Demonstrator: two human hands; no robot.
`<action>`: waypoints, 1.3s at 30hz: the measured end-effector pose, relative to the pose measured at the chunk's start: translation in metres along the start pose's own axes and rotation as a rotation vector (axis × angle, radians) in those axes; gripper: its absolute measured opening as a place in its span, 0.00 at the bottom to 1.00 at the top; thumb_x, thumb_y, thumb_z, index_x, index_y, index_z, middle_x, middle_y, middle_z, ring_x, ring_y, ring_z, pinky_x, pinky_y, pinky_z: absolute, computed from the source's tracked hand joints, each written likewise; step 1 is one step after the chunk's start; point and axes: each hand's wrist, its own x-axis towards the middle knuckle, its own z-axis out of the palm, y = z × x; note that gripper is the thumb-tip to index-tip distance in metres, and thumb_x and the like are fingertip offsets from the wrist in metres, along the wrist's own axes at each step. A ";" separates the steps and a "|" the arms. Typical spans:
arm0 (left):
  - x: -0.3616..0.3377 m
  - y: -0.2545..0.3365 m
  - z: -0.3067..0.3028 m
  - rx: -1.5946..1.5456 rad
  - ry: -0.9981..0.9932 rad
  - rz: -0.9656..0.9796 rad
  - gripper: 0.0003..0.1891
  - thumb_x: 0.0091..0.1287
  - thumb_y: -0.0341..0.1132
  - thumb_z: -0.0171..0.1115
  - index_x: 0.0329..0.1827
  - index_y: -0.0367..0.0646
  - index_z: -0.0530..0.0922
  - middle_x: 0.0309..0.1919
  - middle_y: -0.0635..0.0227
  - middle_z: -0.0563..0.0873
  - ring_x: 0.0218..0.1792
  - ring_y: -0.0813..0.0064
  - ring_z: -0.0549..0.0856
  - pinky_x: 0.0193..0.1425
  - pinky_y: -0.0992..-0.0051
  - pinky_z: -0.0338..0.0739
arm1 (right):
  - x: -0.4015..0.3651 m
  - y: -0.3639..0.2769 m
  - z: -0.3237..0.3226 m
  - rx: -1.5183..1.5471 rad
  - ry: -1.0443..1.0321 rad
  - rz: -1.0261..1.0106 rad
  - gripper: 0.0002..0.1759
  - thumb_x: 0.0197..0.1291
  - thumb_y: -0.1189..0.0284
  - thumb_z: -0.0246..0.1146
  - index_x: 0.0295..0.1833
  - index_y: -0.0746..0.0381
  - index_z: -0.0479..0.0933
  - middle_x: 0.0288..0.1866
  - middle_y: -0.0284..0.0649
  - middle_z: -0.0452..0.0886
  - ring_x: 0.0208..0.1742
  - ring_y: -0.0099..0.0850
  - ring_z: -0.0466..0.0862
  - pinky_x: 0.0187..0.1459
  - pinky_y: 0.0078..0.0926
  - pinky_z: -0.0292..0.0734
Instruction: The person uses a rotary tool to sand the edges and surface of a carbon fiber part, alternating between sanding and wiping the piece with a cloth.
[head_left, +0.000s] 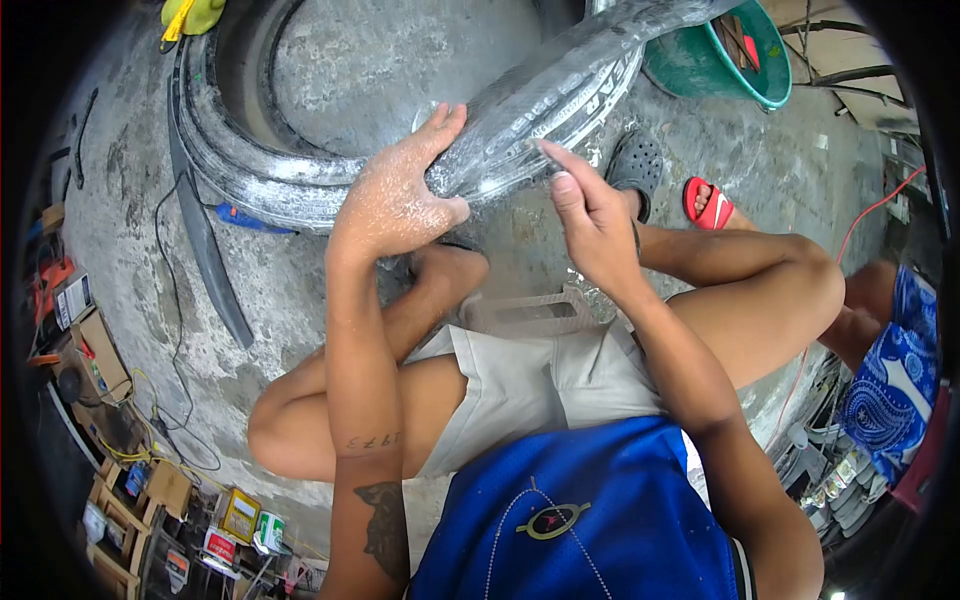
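A black tire (545, 105), dusted with white powder and carrying raised white lettering, curves up from the floor in front of me. My left hand (400, 190) wraps over its near part, thumb and fingers spread around the rubber, powder on the skin. Close to the lettered sidewall, my right hand (597, 215) is closed in a pinch, its index finger pointing at the tire. Something thin and dark shows between that finger and the thumb, too small to name. Another curved tire section (250, 165) lies to the left, also powdery.
A green bucket (665, 65) holding scraps stands at the upper right. A grey clog (637, 165) and another person's foot in a red slide (708, 204) are nearby. A dark rubber strip (208, 260) and a cable lie left; boxes and cans crowd the lower left.
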 end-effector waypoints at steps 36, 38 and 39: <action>-0.026 0.009 -0.020 0.553 0.386 0.000 0.14 0.62 0.31 0.66 0.50 0.37 0.80 0.35 0.41 0.87 0.41 0.36 0.86 0.46 0.45 0.79 | 0.037 -0.121 -0.118 -0.403 -0.134 -0.563 0.37 0.75 0.58 0.62 0.82 0.61 0.59 0.51 0.63 0.85 0.52 0.62 0.85 0.54 0.54 0.80; -0.034 0.012 -0.031 0.582 0.351 -0.016 0.14 0.62 0.29 0.66 0.50 0.38 0.80 0.35 0.41 0.87 0.41 0.37 0.86 0.46 0.46 0.79 | 0.060 -0.137 -0.124 -0.430 -0.220 -0.525 0.38 0.75 0.58 0.62 0.82 0.61 0.58 0.50 0.64 0.85 0.52 0.62 0.85 0.54 0.54 0.80; -0.036 0.012 -0.038 0.602 0.336 -0.016 0.14 0.61 0.28 0.66 0.50 0.38 0.80 0.35 0.41 0.87 0.41 0.37 0.86 0.46 0.46 0.79 | 0.080 -0.132 -0.121 -0.458 -0.294 -0.533 0.39 0.74 0.59 0.63 0.82 0.61 0.58 0.50 0.64 0.85 0.52 0.63 0.85 0.55 0.54 0.79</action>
